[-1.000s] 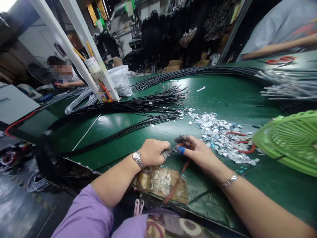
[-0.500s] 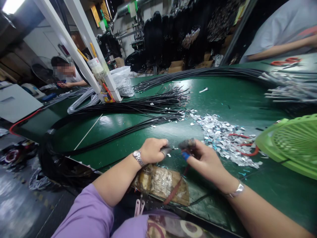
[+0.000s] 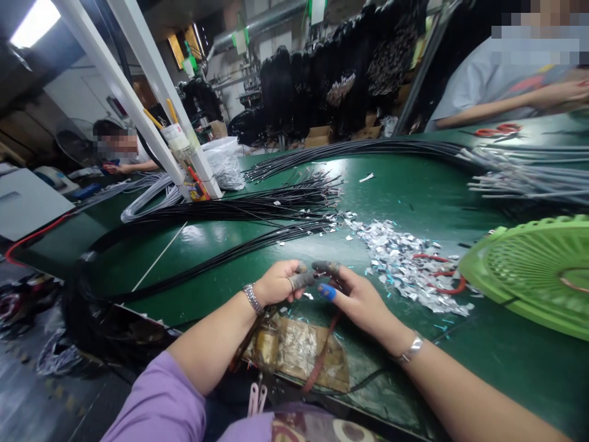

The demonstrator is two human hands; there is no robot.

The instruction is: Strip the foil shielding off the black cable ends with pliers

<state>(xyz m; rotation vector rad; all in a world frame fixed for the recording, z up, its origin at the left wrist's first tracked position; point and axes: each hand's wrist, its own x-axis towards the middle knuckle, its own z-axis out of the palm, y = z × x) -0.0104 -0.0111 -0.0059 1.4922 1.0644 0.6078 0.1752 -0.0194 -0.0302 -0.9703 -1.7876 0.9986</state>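
My left hand (image 3: 281, 283) is closed, its grey-wrapped thumb and fingers pinching the end of a thin black cable. The cable's short stripped tip (image 3: 321, 275) pokes out toward my right hand. My right hand (image 3: 356, 301) is beside that tip, dark coverings on its fingers and blue tape on its thumb. A gap shows between its thumb and forefinger, and the forefinger is at or very near the tip; contact is unclear. Below the hands are a cardboard piece covered in clear tape (image 3: 299, 347) and a brownish strap (image 3: 323, 356) at the table edge.
Black cable bundles (image 3: 257, 199) lie across the green table (image 3: 391, 178). Silver foil scraps (image 3: 396, 258) surround red-handled scissors (image 3: 448, 285). A green plastic basket (image 3: 529, 276) stands right, with grey cables (image 3: 519, 175) behind it. Co-workers sit at the far left and upper right.
My right hand has moved left, bringing its fingers up to the cable tip and closing the gap between the hands. The view has shifted slightly, showing more of the co-worker at right.
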